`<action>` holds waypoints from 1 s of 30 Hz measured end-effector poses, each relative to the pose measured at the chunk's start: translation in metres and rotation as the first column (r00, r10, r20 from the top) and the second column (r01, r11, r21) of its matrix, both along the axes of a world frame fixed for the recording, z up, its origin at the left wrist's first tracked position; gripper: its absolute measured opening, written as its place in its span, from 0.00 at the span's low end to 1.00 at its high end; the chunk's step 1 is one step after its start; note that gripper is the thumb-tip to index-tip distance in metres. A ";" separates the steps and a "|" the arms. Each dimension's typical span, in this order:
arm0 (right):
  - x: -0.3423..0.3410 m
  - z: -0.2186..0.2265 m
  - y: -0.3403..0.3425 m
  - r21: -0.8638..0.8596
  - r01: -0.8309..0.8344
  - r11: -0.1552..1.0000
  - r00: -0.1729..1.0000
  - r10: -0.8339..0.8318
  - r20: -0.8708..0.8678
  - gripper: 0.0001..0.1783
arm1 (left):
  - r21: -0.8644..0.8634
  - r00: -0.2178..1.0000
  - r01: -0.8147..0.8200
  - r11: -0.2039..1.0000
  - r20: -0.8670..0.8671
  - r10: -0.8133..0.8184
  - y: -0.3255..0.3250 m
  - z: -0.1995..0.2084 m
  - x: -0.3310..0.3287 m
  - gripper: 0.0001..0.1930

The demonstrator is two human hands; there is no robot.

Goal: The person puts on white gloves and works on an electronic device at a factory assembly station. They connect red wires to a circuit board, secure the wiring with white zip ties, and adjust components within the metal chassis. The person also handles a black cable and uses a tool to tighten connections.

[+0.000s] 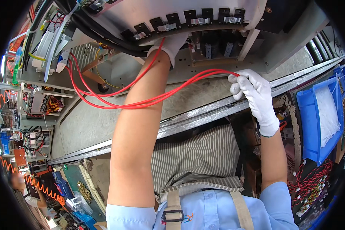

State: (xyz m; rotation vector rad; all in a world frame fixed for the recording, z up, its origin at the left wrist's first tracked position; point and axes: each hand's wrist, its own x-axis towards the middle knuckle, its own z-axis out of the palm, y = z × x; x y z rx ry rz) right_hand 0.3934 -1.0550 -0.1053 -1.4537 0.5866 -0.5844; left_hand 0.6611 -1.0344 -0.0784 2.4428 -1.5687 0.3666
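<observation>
My left arm reaches up and into a metal cabinet [142, 17]. Its white-gloved left hand [172, 48] is partly behind the cabinet's lower edge, and the fingers are hidden. A red wire passes up over this wrist toward the inside. My right hand [255, 92], also in a white glove, pinches the ends of the red wires [142, 105] between thumb and fingers, right of the opening. These wires loop leftward across my left forearm to a white and blue terminal block [61, 61]. Several black components with metal clips [199, 21] line the cabinet's lower edge.
Thick black cables [103, 42] run beside the left arm. Metal rails [203, 111] cross below the cabinet. On the right, a blue bin [308, 122] holds white cable ties, above bundled red wires [314, 182]. Orange coiled hoses [42, 188] and another person are at the left.
</observation>
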 end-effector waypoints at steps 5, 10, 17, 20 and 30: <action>0.000 0.000 -0.001 0.020 -0.006 1.000 1.000 0.006 0.016 0.16 | -0.008 1.000 -0.006 1.000 -0.022 0.005 -0.001 -0.001 -0.001 0.19; 0.000 0.000 0.000 0.053 0.001 0.999 0.999 -0.003 0.035 0.14 | -0.011 0.999 -0.008 1.000 -0.036 0.007 -0.002 -0.003 -0.001 0.19; 0.000 0.003 0.002 0.117 -0.014 0.993 0.999 0.008 0.050 0.14 | -0.009 0.998 -0.020 1.000 -0.058 0.019 -0.001 -0.002 -0.002 0.19; -0.002 -0.004 -0.001 0.148 -0.063 0.987 0.995 0.051 0.083 0.15 | -0.001 0.996 -0.030 1.000 -0.081 0.030 0.005 -0.002 -0.005 0.19; 0.002 0.005 -0.008 0.192 -0.114 0.975 0.987 0.090 0.129 0.17 | -0.493 0.926 0.174 0.852 -0.212 -0.312 0.017 -0.002 -0.022 0.19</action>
